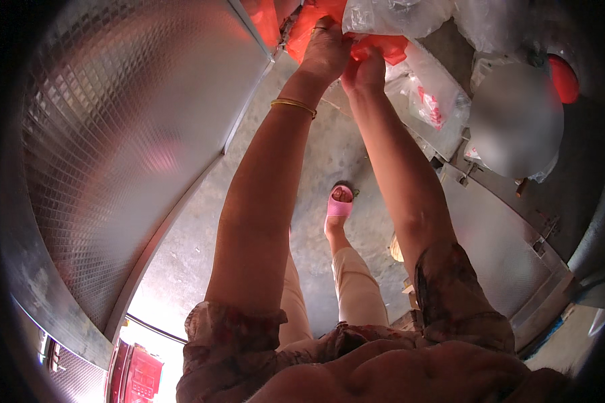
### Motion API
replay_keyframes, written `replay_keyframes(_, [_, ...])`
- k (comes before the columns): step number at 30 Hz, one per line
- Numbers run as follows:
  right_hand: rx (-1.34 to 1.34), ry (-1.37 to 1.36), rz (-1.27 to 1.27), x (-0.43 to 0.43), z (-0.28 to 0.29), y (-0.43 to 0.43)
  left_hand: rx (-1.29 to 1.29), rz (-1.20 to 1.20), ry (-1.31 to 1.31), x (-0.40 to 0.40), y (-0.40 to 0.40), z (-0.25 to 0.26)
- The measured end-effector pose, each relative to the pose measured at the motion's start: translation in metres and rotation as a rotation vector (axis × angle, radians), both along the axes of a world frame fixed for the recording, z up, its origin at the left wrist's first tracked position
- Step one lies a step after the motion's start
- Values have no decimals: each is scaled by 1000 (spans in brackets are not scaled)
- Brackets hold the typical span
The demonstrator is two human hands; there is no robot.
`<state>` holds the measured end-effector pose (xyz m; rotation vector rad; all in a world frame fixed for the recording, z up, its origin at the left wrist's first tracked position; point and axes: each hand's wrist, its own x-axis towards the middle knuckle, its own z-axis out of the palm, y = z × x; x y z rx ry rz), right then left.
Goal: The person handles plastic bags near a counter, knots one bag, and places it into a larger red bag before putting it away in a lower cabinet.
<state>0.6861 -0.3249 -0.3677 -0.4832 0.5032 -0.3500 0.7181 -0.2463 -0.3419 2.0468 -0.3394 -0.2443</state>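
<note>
Both arms reach out to the top of the head view. My left hand point(327, 48) has its fingers closed on a red plastic bag point(310, 27), with a gold bangle on that wrist. Close beside it on the right, my right hand point(367, 73) grips a crumpled part of red plastic point(388, 48); whether this belongs to the same bag cannot be told. The fingertips of both hands are partly hidden by the plastic. Clear plastic bags point(398, 17) lie just beyond and to the right of the hands.
A large metal door panel with a textured surface point(181, 101) stands at left. Another metal panel point(494, 242) is at right. Clear bags with red print point(428, 106) and a red round object point(563, 79) lie upper right. A foot in a pink slipper point(339, 206) stands on the concrete floor point(317, 151).
</note>
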Motion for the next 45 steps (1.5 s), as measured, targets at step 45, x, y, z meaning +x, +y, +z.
replay_keyframes(45, [-2024,1177,351,-463,460,-187,-86,549,682,-187,325,295])
